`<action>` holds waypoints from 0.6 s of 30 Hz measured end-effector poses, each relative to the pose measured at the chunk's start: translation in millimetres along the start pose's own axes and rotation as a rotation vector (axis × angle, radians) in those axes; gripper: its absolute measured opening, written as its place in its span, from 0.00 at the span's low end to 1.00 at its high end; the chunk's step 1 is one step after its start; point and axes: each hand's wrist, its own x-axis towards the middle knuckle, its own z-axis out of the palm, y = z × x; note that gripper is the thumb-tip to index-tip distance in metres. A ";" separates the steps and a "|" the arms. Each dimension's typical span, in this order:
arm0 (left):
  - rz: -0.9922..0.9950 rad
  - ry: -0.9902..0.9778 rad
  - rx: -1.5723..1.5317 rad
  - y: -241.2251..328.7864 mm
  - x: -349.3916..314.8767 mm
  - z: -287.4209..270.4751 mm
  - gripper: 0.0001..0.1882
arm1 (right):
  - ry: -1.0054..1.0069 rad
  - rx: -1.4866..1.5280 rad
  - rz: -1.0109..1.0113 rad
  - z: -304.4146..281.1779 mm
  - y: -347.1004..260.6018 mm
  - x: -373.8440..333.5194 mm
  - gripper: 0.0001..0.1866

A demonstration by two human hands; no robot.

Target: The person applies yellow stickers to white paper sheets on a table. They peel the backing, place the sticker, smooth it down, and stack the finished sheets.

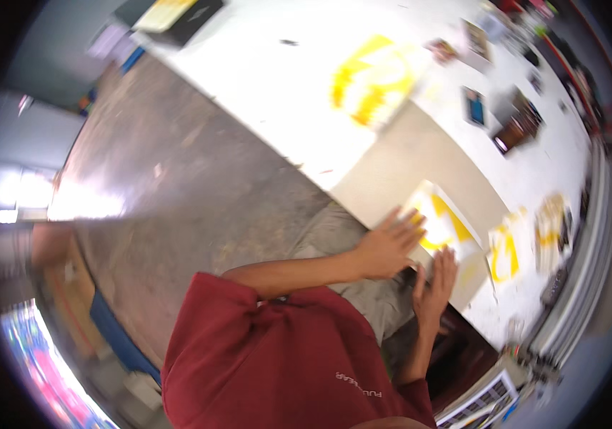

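Note:
A white sheet with a yellow printed shape (443, 220) lies on a beige board (420, 154) near the table's front edge. My left hand (389, 247) rests at the sheet's near left side, fingers stretched out and slightly spread, the fingertips on or just over the sheet. By the sheet's near right corner is my right hand (436, 287), its fingers extended and the thumb held apart. Both look open, with nothing gripped. Motion blur hides exactly how firmly they touch the paper.
Farther along the white table (263, 86) lies a stack of yellow-printed sheets (374, 79). A smaller yellow-printed piece (504, 252) and a yellow-white bundle (550, 230) lie to the right. Beyond the board are a phone (474, 107) and a dark brown box-like object (516, 130).

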 end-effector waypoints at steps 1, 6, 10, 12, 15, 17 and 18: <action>0.011 -0.032 0.055 -2.4 2.9 -7.4 0.40 | -0.001 -0.002 0.028 -3.9 -4.9 6.6 0.27; -0.051 -0.053 -0.255 -17.7 15.7 12.0 0.45 | -0.001 -0.028 0.032 25.2 28.6 -4.7 0.27; 0.200 0.286 -0.054 -23.8 23.8 59.8 0.43 | 0.191 -0.031 -0.112 14.3 26.1 6.1 0.20; 0.177 0.290 0.045 -18.6 24.2 53.7 0.41 | 0.171 -0.081 -0.146 11.5 34.2 15.3 0.18; 0.139 0.279 0.037 -13.3 30.0 54.2 0.40 | 0.192 -0.050 -0.116 10.5 40.4 24.2 0.17; 0.123 0.281 0.075 -14.8 30.0 51.9 0.40 | 0.199 -0.040 -0.118 13.6 41.1 29.5 0.17; 0.122 0.279 0.092 -16.0 30.3 51.7 0.40 | 0.207 -0.038 -0.112 15.2 42.0 30.8 0.17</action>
